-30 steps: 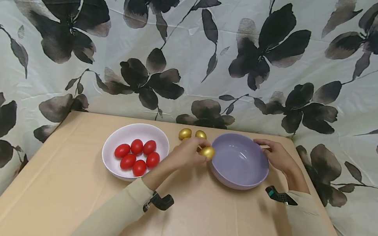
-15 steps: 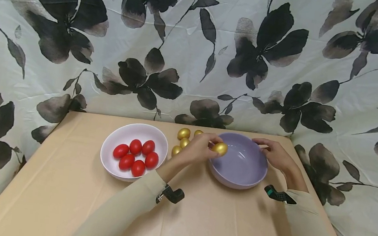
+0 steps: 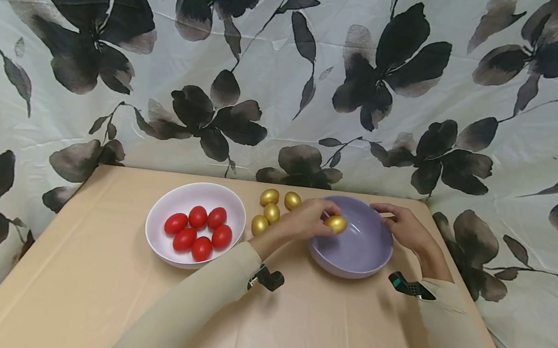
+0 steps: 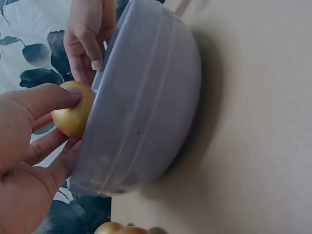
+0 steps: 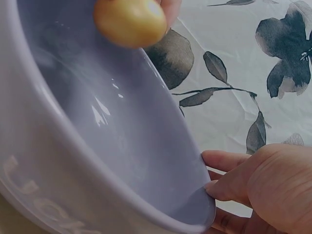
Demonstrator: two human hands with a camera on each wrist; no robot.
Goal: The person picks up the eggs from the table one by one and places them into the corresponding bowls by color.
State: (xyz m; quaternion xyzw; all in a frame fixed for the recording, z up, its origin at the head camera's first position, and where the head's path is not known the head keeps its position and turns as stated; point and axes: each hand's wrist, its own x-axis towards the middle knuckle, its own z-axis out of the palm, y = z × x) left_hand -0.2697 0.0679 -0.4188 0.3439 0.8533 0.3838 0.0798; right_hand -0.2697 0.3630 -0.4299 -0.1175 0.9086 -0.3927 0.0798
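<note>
My left hand [image 3: 305,219] pinches a shiny golden egg [image 3: 336,224] between thumb and fingers, over the near-left part of the purple bowl [image 3: 352,261]. In the left wrist view, the egg [image 4: 73,114] is right at the bowl's rim. My right hand [image 3: 412,232] grips the far-right rim; the right wrist view has its thumb at the inner edge and its fingers [image 5: 226,159] behind the wall. No egg shows on the visible part of the bowl's inside. Several golden eggs [image 3: 271,213] lie on the table left of this bowl.
A whitish-pink bowl [image 3: 214,194] with several red eggs [image 3: 184,239] stands to the left. The wooden-coloured table [image 3: 302,328] ends at the back against a white cloth [image 3: 309,96] printed with dark flowers.
My left hand has carried the golden egg rightward, from the purple bowl's left rim to over its inside. The right hand has stayed at the rim. The head view has shifted slightly.
</note>
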